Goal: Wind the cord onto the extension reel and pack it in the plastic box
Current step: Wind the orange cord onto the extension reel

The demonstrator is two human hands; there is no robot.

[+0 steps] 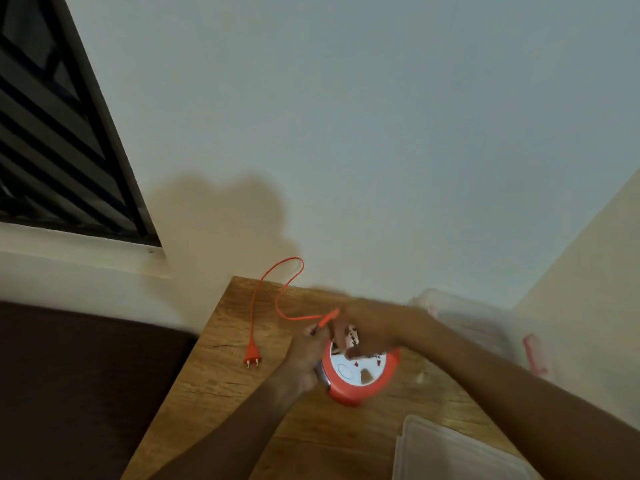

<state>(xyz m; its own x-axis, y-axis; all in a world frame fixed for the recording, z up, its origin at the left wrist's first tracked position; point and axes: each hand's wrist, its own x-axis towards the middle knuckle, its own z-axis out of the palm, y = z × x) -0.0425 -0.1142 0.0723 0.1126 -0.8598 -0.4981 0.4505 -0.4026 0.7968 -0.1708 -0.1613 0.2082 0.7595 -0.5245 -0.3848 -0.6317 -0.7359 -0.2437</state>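
A round orange extension reel (pixel 360 386) with a white socket face lies on the wooden table (pixel 221 393). My left hand (pixel 308 358) grips the reel's left rim, with the cord passing by its fingertips. My right hand (pixel 367 332) is blurred over the reel's top face, its fingers curled on the centre there. The orange cord (pixel 273 289) loops off toward the wall and back, and its two-pin plug (pixel 252 359) lies on the table to the left. A clear plastic box (pixel 460 320) stands behind my right arm.
A clear plastic lid (pixel 450 448) lies at the table's near right. The table stands against a pale wall, with a dark cushion (pixel 69 393) to its left and a barred window (pixel 52 133) above.
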